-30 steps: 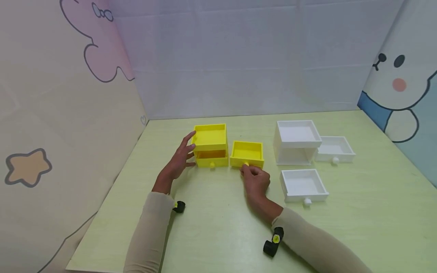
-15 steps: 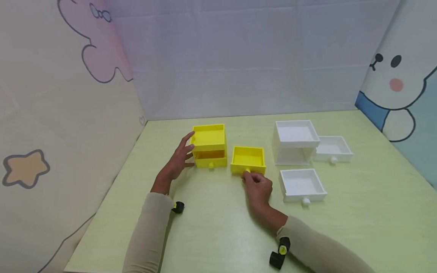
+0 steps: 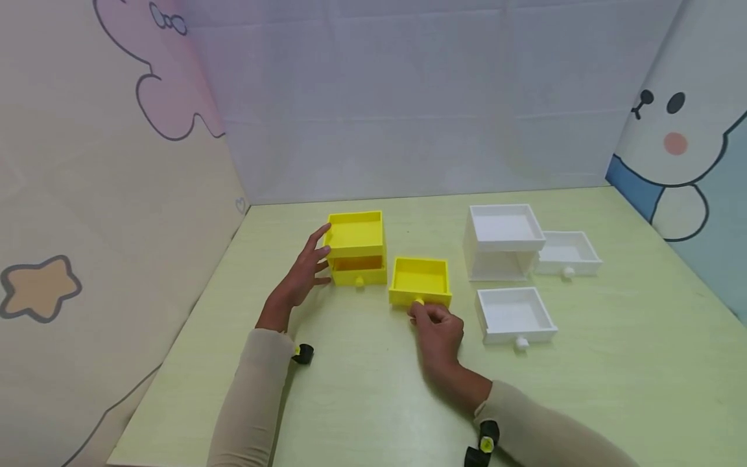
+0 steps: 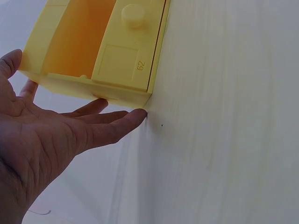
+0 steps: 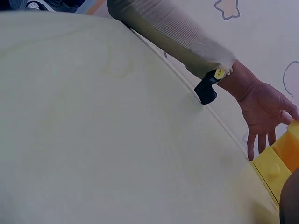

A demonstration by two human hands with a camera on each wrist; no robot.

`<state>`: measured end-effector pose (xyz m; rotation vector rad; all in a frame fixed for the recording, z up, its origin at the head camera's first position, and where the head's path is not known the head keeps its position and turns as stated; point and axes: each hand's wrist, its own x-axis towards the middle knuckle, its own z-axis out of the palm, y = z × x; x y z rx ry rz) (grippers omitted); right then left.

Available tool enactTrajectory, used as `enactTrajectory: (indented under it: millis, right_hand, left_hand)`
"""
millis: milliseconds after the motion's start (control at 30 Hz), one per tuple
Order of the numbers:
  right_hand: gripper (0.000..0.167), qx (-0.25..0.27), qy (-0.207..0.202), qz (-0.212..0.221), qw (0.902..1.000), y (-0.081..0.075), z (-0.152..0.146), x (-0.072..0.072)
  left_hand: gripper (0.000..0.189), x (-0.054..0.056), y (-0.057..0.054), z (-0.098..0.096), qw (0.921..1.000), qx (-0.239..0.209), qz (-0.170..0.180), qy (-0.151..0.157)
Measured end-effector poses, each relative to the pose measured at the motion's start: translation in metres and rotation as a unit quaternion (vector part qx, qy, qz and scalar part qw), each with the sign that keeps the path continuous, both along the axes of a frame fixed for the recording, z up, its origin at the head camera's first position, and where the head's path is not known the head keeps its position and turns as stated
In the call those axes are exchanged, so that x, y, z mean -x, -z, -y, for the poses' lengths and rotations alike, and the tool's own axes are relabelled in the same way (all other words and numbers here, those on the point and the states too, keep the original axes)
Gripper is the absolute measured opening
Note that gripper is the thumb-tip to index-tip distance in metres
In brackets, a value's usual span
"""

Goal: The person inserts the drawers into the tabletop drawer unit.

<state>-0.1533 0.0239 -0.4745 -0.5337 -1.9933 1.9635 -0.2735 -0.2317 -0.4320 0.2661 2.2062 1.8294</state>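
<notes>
In the head view, a small yellow drawer cabinet (image 3: 355, 241) stands on the table with its lower drawer (image 3: 359, 276) in place and its upper slot bare. Straight, spread fingers of my left hand (image 3: 299, 277) touch the cabinet's left side; the left wrist view shows the cabinet's side (image 4: 124, 95) against the fingertips. To the right of the cabinet lies a loose yellow drawer (image 3: 420, 275). My right hand (image 3: 439, 334) pinches its front knob between thumb and finger. The right wrist view hides the pinch; only a dark edge of the hand shows there.
Right of the yellow drawer stands a white cabinet (image 3: 506, 227) without drawers in its front. One white drawer (image 3: 513, 314) lies before it, another (image 3: 567, 253) beside it on the right. Fabric walls (image 3: 373, 104) border the table (image 3: 362, 402).
My right hand has drawn the loose yellow drawer toward me, away from beside the yellow cabinet. The left hand keeps its place on the cabinet. The white pieces stay where they were.
</notes>
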Motion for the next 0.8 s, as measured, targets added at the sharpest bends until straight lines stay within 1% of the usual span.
enactTrajectory:
  millis: [133, 300, 400, 533, 800]
  right_hand:
    - [0.016, 0.001, -0.017, -0.021, 0.9996, 0.001, 0.007, -0.011]
    - [0.018, -0.006, -0.049, -0.053, 0.9973, 0.002, 0.016, -0.027]
    - [0.019, -0.004, -0.072, -0.061, 0.9956, 0.003, 0.022, -0.034]
    - [0.02, -0.004, -0.086, -0.067, 0.994, 0.001, 0.025, -0.038]
    - [0.019, -0.01, -0.089, -0.076, 0.9931, 0.0, 0.029, -0.041]
  left_hand:
    - [0.055, 0.001, 0.001, 0.0, 1.0, 0.004, 0.002, 0.001]
    - [0.055, 0.001, 0.0, 0.0, 1.0, 0.004, 0.0, 0.002]
    - [0.055, 0.001, -0.001, 0.0, 1.0, 0.006, -0.002, 0.001]
    - [0.055, 0.0, -0.001, -0.001, 0.9999, 0.011, -0.003, -0.002]
    - [0.055, 0.001, 0.0, 0.0, 0.9999, 0.011, 0.005, 0.0]
